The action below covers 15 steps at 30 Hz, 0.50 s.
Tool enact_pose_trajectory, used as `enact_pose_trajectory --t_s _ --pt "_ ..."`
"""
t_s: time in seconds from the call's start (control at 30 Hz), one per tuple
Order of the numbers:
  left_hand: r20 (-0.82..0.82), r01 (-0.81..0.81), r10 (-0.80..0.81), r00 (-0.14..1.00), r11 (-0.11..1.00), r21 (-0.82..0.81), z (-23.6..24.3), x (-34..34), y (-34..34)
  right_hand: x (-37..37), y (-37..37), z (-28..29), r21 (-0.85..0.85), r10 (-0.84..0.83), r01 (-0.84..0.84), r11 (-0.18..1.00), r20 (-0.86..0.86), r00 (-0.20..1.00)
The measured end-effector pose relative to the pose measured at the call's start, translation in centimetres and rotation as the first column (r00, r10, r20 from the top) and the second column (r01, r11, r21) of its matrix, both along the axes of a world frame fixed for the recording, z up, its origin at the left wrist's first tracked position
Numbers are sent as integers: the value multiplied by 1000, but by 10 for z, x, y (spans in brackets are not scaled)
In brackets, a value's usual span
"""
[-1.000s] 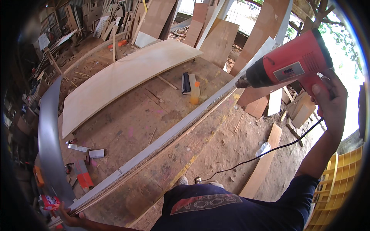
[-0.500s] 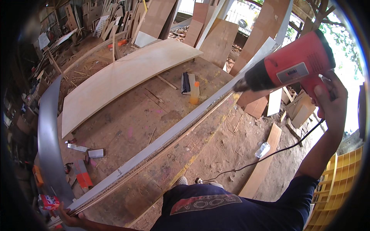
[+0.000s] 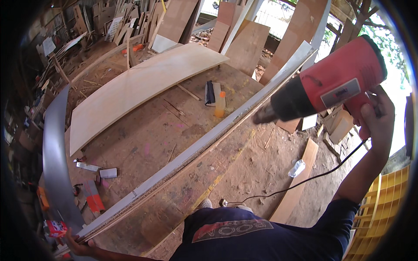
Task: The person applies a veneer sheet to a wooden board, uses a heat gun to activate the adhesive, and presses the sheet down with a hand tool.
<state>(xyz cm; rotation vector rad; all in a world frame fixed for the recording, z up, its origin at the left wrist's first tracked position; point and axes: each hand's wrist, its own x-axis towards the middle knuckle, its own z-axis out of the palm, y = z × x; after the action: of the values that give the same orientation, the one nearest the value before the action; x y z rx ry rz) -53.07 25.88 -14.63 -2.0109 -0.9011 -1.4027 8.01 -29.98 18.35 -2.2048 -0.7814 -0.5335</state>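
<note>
Gripping the heat gun (image 3: 342, 78) is left to the right hand (image 3: 378, 111), with fingers wrapped shut around its handle. The gun is held up and tilted so the nozzle (image 3: 265, 114) is aimed down and left, over the outer edge of the long grey-white strip (image 3: 174, 163); whether contact is made can't be told. Knuckles are kept well behind the hot end that way, presumably on purpose.

Way off at the strip's near end, the left hand (image 3: 80, 247) is seen partly curled, thumb and fingers set around the edge, likely so it's kept steady. How firmly it's pinched can't be told that close to the rim. Something red (image 3: 55, 228) is seen just beside those fingers, too blurry to be identified.

The strip is laid diagonally along the surface (image 3: 148, 139), near its edge, probably for easy reach. The cord (image 3: 300, 178) is hung off to the person's side, clear of the strip. Farther in, an orange-capped bottle (image 3: 220, 104) and a pale curved panel (image 3: 139, 91) are parked out of the way.
</note>
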Motion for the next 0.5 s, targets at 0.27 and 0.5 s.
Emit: enact_pose_trajectory --t_s 0.27,0.5 --pt "-16 -14 14 1000 1000 4 -1 -6 0 1 13 1 -22 -177 178 984 62 982" --pt "45 -122 121 992 992 23 -21 -23 17 -3 1 -5 61 66 -65 996 -27 997"
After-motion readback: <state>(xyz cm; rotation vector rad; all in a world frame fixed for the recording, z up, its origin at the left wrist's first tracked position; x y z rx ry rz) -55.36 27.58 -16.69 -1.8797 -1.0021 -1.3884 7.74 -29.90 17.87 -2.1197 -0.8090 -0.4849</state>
